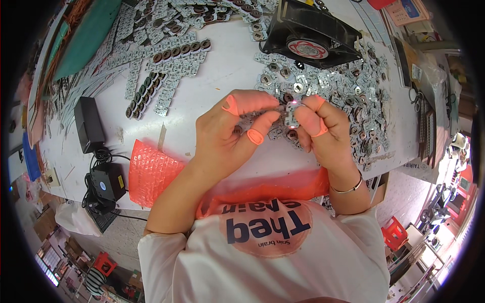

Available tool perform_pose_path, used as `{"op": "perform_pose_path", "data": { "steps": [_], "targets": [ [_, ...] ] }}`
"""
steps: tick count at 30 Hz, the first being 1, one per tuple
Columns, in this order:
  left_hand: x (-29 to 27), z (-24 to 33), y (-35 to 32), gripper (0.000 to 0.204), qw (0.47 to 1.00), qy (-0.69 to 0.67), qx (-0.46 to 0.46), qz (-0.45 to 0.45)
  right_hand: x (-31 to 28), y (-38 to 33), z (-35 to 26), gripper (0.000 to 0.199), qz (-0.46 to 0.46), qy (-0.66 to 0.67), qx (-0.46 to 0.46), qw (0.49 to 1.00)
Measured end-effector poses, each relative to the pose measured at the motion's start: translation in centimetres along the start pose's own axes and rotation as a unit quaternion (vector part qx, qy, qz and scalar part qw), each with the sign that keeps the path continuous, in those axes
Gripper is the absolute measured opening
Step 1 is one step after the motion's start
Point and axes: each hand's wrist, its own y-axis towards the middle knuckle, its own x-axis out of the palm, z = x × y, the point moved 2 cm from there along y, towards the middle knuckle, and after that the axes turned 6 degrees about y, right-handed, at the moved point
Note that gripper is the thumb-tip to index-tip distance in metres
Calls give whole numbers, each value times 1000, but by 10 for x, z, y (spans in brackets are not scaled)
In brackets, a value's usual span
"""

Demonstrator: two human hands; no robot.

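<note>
Pinches a small circuit board [291, 120] between thumb and forefinger of the right hand [326, 126], digits closed on its right side, over a heap of loose circuit boards [371, 108]. Looks thin, stiff and roughly oblong, pale grey-white with darker flecks on the face and a bright pinkish-white glow at the upper end.

Brings thumb and forefinger of the left hand [225, 126] close to its left side, tips near one another; cannot tell whether touching the board or gripping something small between them.

Wears smooth, rubbery, salmon-coloured finger cots [252, 102] with thick rolled rims on both hands, and a thin, shiny metal bracelet [347, 192] on the right wrist.

Beyond the hands, a square-framed black fan [313, 38] with a round red-and-white hub, standing tilted among the boards. Farther left on the smooth white tabletop [184, 101], flat joined rows of boards [182, 63], some bearing dark brown round parts. Left of the forearm, translucent red bubble wrap [151, 174], dimpled and creased, near two hard-edged black boxes [89, 123], the lower one tangled in dark cable.
</note>
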Motion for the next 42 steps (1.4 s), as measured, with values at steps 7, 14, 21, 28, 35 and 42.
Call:
{"op": "perform_pose_path", "data": {
  "steps": [7, 14, 21, 28, 35, 42],
  "targets": [
    [-6, 4, 2, 21, 994, 34, 40, -94, -4, 2, 2, 20, -5, 16, 33, 999],
    [-9, -6, 4, 14, 978, -158, -121, -65, -19, 11, 6, 22, -77, -257, -121, 956],
    [-8, -7, 3, 18, 939, -225, -237, -104, -16, 6, -8, 18, -83, -240, -100, 962],
    [-10, -8, 1, 20, 892, -273, -320, -164, -8, 3, -8, 23, -144, -81, -30, 986],
    [2, -3, -1, 19, 925, -321, -183, -85, -7, 1, 4, 20, -89, 179, 73, 977],
    [-3, -2, -1, 26, 997, -21, 34, -65, -5, 1, 3, 17, -47, -77, -56, 994]
  ]
}}
